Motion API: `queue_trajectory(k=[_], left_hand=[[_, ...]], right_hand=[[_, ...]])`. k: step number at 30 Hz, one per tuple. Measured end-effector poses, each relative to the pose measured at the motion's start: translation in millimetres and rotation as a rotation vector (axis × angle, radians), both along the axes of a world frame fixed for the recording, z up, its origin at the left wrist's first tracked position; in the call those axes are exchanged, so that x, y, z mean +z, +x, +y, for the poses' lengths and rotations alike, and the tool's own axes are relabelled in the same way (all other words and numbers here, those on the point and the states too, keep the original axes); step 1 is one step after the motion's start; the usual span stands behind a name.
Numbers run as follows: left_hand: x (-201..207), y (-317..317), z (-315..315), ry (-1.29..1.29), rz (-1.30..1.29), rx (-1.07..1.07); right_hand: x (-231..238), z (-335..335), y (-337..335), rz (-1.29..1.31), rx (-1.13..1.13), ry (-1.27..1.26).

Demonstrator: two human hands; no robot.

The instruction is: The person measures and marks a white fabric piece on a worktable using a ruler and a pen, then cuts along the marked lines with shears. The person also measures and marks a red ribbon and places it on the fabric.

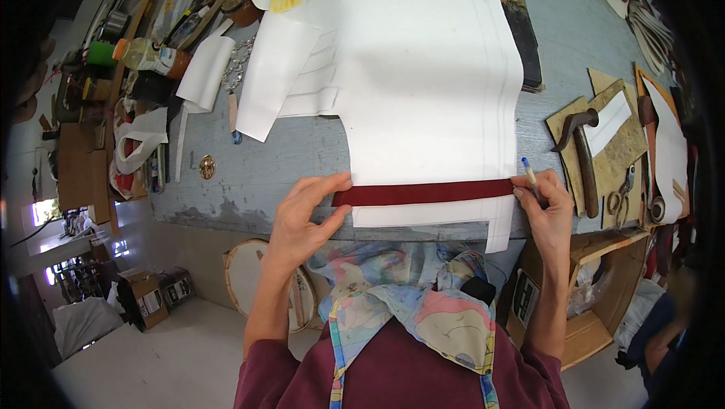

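Note:
A dark red strip (430, 193), flat like leather or fabric, lies across the near end of a large white sheet (430, 107) with pencilled lines. My left hand (300, 222) pinches the strip's left end between thumb and fingers. At the opposite end, my right hand (550, 212) grips the strip by its tip. A pen (529, 170) with a blue end is also tucked in the right hand's fingers, pointing up and away. Below the strip, a white margin of the sheet shows, with a narrow tab (498, 228) hanging toward the table's front edge.
On the worn grey-blue table (302, 160), a hammer (581, 152) and pliers (621, 199) lie at the right. A dark block (521, 39) sits by the sheet. Rolled white pieces (205, 69), a bottle (151, 58) and a round brass-coloured object (207, 167) are left. An open wooden drawer (604, 250) juts out.

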State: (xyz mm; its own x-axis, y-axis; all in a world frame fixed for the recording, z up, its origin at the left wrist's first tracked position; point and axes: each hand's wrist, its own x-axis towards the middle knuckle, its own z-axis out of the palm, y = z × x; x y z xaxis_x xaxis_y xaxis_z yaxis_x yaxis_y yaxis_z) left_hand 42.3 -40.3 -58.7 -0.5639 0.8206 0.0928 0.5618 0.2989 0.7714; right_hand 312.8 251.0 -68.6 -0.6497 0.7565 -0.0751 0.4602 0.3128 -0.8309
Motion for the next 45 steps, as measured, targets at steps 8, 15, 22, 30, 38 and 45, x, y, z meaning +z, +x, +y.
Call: queue_trajectory(k=[8, 15, 22, 30, 38, 45], left_hand=[[5.5, 1.7, 3.3, -0.078, 0.232, -0.155], [14.0, 25.7, 10.1, -0.206, 0.349, -0.122], [-3.4, 71.2, 37.1, -0.072, 0.499, -0.242], [-11.5, 98.0, 57.5, -0.161, 0.522, -0.234], [-7.2, 114.8, 63.7, -0.276, 0.542, -0.167], [-31.5, 118.5, 64.5, -0.111, 0.644, -0.074]], right_hand=[[-0.6, -0.6, -0.2, 0.014, -0.016, 0.018], [0.1, -0.4, 0.4, 0.013, 0.002, 0.055], [2.2, -0.7, 0.2, 0.001, 0.003, 0.065], [4.6, -0.8, 0.9, 0.019, 0.004, 0.004], [37.5, -21.1, -36.4, 0.276, 0.025, 0.073], [26.3, -70.2, -104.4, 0.304, 0.351, -0.355]])
